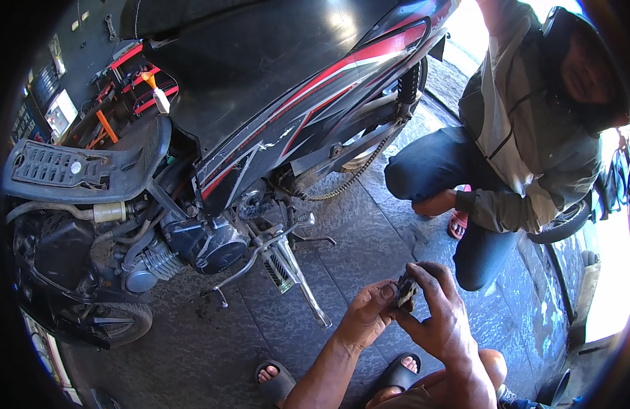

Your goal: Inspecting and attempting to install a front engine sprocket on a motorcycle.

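Observation:
My left hand (366, 315) and my right hand (443, 315) meet in front of me, above the dark tiled floor. Between their fingertips is a small dark mechanical part (405, 297) with a pale, worn-looking face; its exact kind I cannot make out. Both thumbs and forefingers pinch it, and the fingers cover much of it. Beyond my hands stands a black motorcycle (274, 129) with red and white stripes. Its drive chain (345, 195) hangs exposed near the engine (223, 245), and a metal foot lever (236, 276) juts out below.
A person (533, 136) in a dark jacket crouches at the right, close to the motorcycle's rear. Far left are a red tool rack (148, 88) and a spray bottle (156, 92) with an orange top. A wheel (567, 221) shows behind the person. My sandalled foot (274, 378) is below.

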Motion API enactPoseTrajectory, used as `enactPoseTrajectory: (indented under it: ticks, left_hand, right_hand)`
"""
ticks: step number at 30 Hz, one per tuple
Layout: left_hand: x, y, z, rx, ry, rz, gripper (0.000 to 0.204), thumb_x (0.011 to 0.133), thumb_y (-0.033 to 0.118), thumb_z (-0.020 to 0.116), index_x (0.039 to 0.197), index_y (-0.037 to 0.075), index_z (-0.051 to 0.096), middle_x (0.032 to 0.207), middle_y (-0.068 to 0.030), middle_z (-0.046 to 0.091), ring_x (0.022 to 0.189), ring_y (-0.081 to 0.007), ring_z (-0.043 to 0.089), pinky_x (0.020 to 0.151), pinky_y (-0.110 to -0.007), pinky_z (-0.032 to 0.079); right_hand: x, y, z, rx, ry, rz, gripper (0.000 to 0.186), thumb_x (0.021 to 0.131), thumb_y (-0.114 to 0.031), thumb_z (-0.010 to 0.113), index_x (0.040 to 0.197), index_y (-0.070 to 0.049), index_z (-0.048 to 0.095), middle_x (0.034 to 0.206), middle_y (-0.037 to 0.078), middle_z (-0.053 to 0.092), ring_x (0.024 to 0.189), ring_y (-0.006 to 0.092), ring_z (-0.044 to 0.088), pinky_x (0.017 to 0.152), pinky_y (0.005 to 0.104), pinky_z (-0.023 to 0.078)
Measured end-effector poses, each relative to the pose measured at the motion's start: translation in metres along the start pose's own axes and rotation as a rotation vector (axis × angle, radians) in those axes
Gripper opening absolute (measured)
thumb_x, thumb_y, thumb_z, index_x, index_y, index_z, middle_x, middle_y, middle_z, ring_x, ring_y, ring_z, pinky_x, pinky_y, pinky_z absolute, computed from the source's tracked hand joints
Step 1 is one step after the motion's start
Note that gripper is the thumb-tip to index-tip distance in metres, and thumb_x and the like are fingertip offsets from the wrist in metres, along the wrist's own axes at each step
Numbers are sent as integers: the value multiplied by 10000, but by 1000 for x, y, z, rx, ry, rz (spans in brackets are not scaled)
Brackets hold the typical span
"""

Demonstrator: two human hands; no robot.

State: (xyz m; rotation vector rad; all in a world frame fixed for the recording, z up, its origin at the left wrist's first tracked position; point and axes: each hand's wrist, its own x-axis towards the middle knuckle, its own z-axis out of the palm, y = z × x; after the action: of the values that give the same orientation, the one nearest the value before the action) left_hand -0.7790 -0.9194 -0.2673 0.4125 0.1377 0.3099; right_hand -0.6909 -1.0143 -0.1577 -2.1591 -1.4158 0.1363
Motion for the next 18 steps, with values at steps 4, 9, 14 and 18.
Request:
enactPoseTrajectory:
  ticks: [4,9,14,18]
  left_hand:
    - [0,2,-2,4,-29,-2,567,871,478,702,1150,-3,588,979,-64,641,910,-122,623,811,-256,508]
    - [1,1,-5,4,5,0,566,872,477,700,1150,-4,589,979,-71,641,908,-126,626,813,-251,512]
    - [2,0,-7,-4,-3,14,564,873,472,700,1149,-6,589,983,-76,639,916,-134,631,831,-258,516]
    - [3,0,-8,24,0,24,635,863,514,688,1155,-37,570,977,-97,641,935,-157,664,824,-266,571]
  right_hand:
    - [1,0,0,13,-24,-1,733,664,-111,852,1315,-66,518,1221,207,521,1094,385,597,883,433,541]
    - [3,-1,-1,-16,-55,-12,725,700,-96,827,1343,-70,493,1238,213,508,1126,381,591,900,431,553]
    - [3,-2,-1,-15,-55,-8,713,715,-113,827,1344,-71,493,1230,217,511,1113,385,598,882,433,561]
    - [3,-1,-1,-15,-50,-11,709,724,-139,829,1344,-72,492,1230,218,512,1107,386,601,878,434,563]
